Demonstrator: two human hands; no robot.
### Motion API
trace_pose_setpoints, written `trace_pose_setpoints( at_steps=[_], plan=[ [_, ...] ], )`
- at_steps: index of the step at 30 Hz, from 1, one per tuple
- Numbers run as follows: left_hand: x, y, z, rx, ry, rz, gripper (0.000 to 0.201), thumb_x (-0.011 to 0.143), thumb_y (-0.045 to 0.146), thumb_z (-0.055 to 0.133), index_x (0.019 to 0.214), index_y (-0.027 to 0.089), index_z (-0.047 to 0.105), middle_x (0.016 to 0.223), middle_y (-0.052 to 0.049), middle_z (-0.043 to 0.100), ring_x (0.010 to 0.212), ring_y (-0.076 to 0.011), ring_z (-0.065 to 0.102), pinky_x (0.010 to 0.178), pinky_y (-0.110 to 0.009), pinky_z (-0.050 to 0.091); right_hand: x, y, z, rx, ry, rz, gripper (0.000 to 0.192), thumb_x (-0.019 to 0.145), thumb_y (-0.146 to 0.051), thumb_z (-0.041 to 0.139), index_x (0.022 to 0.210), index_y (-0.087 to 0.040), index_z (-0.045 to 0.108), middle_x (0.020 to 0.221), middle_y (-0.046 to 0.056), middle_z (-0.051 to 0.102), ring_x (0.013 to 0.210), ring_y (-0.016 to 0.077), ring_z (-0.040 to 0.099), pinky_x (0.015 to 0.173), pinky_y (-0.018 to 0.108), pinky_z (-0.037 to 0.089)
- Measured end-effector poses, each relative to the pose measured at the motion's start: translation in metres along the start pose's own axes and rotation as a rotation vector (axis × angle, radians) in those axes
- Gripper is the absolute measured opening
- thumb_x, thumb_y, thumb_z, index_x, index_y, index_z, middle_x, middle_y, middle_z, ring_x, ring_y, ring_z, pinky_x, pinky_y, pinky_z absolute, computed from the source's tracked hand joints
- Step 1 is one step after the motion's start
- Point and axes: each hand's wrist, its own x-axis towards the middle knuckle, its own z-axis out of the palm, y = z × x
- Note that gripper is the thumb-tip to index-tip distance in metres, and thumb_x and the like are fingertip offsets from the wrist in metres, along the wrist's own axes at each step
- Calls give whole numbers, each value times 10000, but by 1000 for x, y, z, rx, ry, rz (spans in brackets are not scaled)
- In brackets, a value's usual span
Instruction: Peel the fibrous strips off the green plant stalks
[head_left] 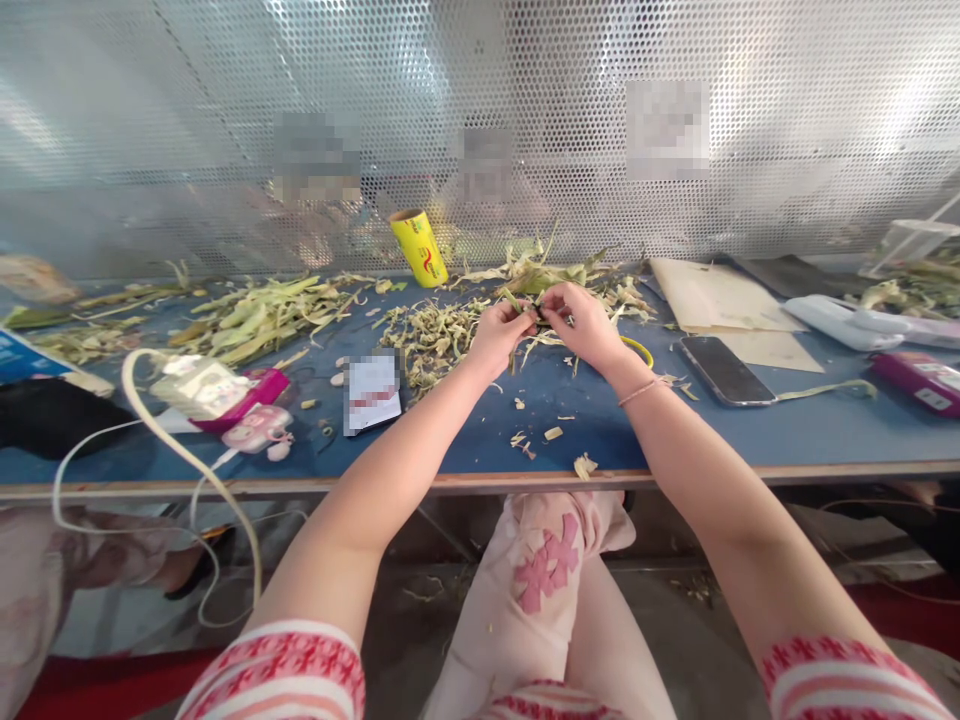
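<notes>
Both hands meet over the middle of the blue table, their fingertips almost touching. My left hand (501,336) is closed in a pinch on a greenish plant strip (517,300). My right hand (583,320) pinches the same strip from the other side; the fingers partly hide it. Just left of the hands lies a heap of short, curled, dried plant pieces (431,335). Behind them is a looser pile of longer dry leaves and stalks (555,275). A yellow ring-shaped band (637,349) shows beside my right wrist.
A yellow cardboard tube (420,250) leans at the back near the perforated metal panel (480,90). More stalks (262,315) lie left. A cased power bank (214,390) with white cables and a small card-like item (373,392) are nearer. A phone (726,370) and paper sheets (720,290) lie right.
</notes>
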Motion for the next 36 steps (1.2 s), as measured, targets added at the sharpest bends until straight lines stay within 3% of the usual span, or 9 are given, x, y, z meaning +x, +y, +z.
trace_pose_setpoints(
  at_steps=[6, 19, 25, 36],
  plan=[
    [2, -2, -2, -29, -20, -2, 131, 706, 104, 732, 711, 146, 608, 584, 59, 547, 510, -31, 508, 544, -179, 395, 1, -4, -3, -90, -20, -101, 81, 889, -210, 487, 850, -215, 559, 855, 58, 603, 800, 171, 550, 756, 322, 474],
    [-1, 4, 1, 17, 0, -22, 120, 731, 55, 672, 710, 148, 599, 578, 68, 548, 499, -14, 508, 549, -152, 423, 0, 4, 0, -158, -35, -125, 123, 903, -139, 440, 875, -203, 541, 899, 69, 603, 853, 182, 556, 810, 342, 474],
    [-2, 4, 1, -32, 11, 4, 127, 779, 31, 602, 716, 140, 585, 563, 71, 524, 486, -11, 506, 529, -147, 407, 1, 6, 1, -200, 29, -118, 111, 908, -138, 425, 883, -219, 497, 892, 68, 580, 866, 197, 548, 835, 388, 488],
    [0, 5, -1, -43, 13, -13, 134, 769, 77, 675, 711, 147, 577, 584, 69, 516, 507, -17, 504, 551, -163, 417, 2, 4, 1, -189, 64, -112, 114, 899, -118, 425, 870, -225, 454, 869, 56, 541, 857, 194, 527, 844, 415, 499]
  ],
)
